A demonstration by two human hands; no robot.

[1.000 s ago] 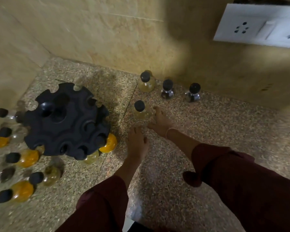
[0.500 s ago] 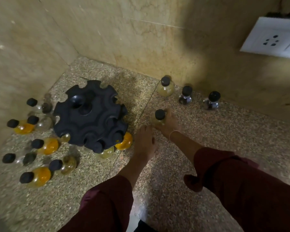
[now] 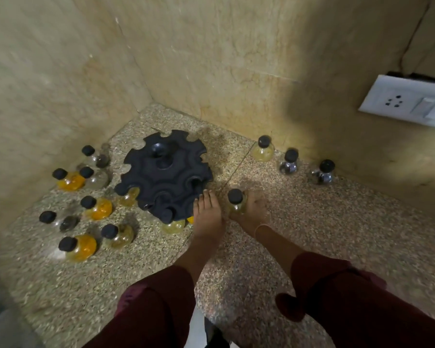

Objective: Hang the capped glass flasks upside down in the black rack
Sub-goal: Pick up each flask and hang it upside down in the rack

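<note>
The black rack stands on a speckled stone surface near the corner. Yellowish flasks hang from its lower slots, one at the left and one at the front; an orange one is mostly hidden behind my left hand. My left hand lies flat with straight fingers, its fingertips at the rack's right edge. My right hand grips the body of an upright flask with a black cap and pale yellow liquid, just right of the rack.
Several capped flasks stand left of the rack, some orange, some clear or dark. Three more line the back wall at right. Walls close in at left and behind. A white socket plate sits on the right wall.
The view has swung to the left, showing more of the flasks there. My left hand has closed the gap to the rack's edge. My right hand stays on the same flask.
</note>
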